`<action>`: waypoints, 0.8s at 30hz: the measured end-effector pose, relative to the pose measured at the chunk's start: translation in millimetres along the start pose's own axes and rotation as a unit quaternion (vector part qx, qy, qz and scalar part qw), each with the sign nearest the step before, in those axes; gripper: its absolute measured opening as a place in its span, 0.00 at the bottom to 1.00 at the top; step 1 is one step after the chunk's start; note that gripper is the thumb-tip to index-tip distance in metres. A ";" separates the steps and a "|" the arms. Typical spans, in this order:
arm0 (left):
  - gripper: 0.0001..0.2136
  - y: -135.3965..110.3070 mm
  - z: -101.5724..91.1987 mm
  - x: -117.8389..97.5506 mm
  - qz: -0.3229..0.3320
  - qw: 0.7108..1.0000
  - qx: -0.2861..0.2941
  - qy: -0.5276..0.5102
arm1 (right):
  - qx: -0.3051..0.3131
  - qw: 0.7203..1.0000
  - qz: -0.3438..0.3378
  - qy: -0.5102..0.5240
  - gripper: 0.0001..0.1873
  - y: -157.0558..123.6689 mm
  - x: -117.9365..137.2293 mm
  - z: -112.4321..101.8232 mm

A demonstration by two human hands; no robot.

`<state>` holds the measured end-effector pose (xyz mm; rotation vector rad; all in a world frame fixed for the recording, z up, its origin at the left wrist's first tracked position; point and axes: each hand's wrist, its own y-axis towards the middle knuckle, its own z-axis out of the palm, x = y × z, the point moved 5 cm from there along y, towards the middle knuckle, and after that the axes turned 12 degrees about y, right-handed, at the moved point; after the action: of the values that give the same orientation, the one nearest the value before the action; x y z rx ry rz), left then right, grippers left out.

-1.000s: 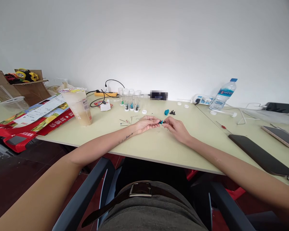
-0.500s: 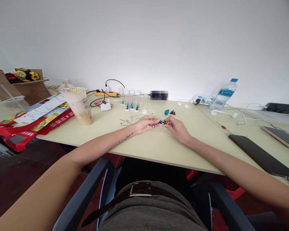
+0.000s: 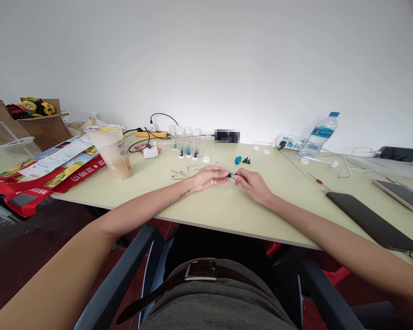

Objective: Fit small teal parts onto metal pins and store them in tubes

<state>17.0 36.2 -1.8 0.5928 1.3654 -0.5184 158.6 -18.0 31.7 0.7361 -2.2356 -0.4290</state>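
Note:
My left hand point(image 3: 211, 178) pinches a small teal and black part point(image 3: 230, 175) between thumb and fingers, just above the table. Close against its right end is my right hand point(image 3: 249, 182), with thumb and forefinger pressed together. Whatever sits between those right fingertips is too small to make out. Behind the hands lie a little cluster of teal pieces point(image 3: 238, 160) and several black screw-like pieces point(image 3: 247, 161). Thin metal pins or tools point(image 3: 181, 174) are scattered left of my left hand. Clear tubes with white caps point(image 3: 188, 143) stand farther back, holding small coloured parts.
A drink cup point(image 3: 110, 153) and a red printed bag point(image 3: 79, 176) are on the left. Right of my hands are a water bottle point(image 3: 319, 135), a phone point(image 3: 371, 220) and a thin red-handled tool point(image 3: 319, 182). White caps point(image 3: 261, 150) lie near the wall.
My right fingers have curled in more and shifted slightly at the part's right end; less black shows there. My left hand stays almost still, keeping its hold.

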 end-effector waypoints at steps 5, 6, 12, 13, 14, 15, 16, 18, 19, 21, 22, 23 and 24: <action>0.10 1.1 0.4 1.2 0.005 1.000 0.008 -0.008 | 0.016 1.000 -0.005 0.002 0.18 -0.3 1.2 0.5; 0.10 1.5 -0.2 1.3 0.007 1.000 0.006 -0.010 | 0.007 1.000 -0.008 0.001 0.15 -0.1 1.4 0.0; 0.09 1.4 -1.3 1.6 0.006 1.000 0.000 -0.011 | -0.009 1.000 -0.004 0.000 0.11 -0.3 0.3 -0.5; 0.09 1.2 -0.8 1.5 0.005 1.000 0.002 -0.011 | 0.000 1.000 -0.001 0.003 0.13 -0.3 0.1 0.3; 0.09 1.0 -0.4 1.3 0.005 1.000 0.004 -0.012 | 0.007 1.000 0.001 0.004 0.14 -0.4 0.1 0.9; 0.09 0.9 -0.2 1.1 0.006 1.000 0.005 -0.013 | 0.009 1.000 0.001 0.004 0.14 -0.4 0.4 1.1; 0.09 0.9 -0.2 0.9 0.007 1.000 0.004 -0.014 | 0.004 1.000 -0.002 0.002 0.13 -0.3 1.0 0.7; 0.09 1.1 -0.7 0.8 0.010 1.000 -0.001 -0.013 | -0.014 1.000 -0.007 -0.002 0.09 -0.3 2.3 -0.8; 0.09 1.1 -0.9 1.0 0.009 1.000 -0.004 -0.013 | -0.021 1.000 -0.009 -0.003 0.09 -0.3 2.8 -1.3; 0.09 1.0 -1.0 1.3 0.006 1.000 -0.006 -0.012 | -0.023 1.000 -0.005 0.002 0.09 -0.6 2.9 -1.5; 0.09 0.9 -0.7 1.4 0.004 1.000 -0.005 -0.011 | -0.015 1.000 -0.001 0.005 0.09 -0.7 2.5 -0.8; 0.09 0.7 -0.4 1.5 0.002 1.000 -0.003 -0.009 | -0.005 1.000 0.004 0.007 0.11 -0.7 1.9 0.1; 0.09 0.6 -0.1 1.4 0.002 1.000 0.000 -0.008 | 0.005 1.000 0.008 0.008 0.13 -0.8 1.3 1.0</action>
<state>17.6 36.7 -3.1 0.5906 1.3488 -0.5194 157.3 -19.3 31.4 0.7253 -2.2289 -0.4028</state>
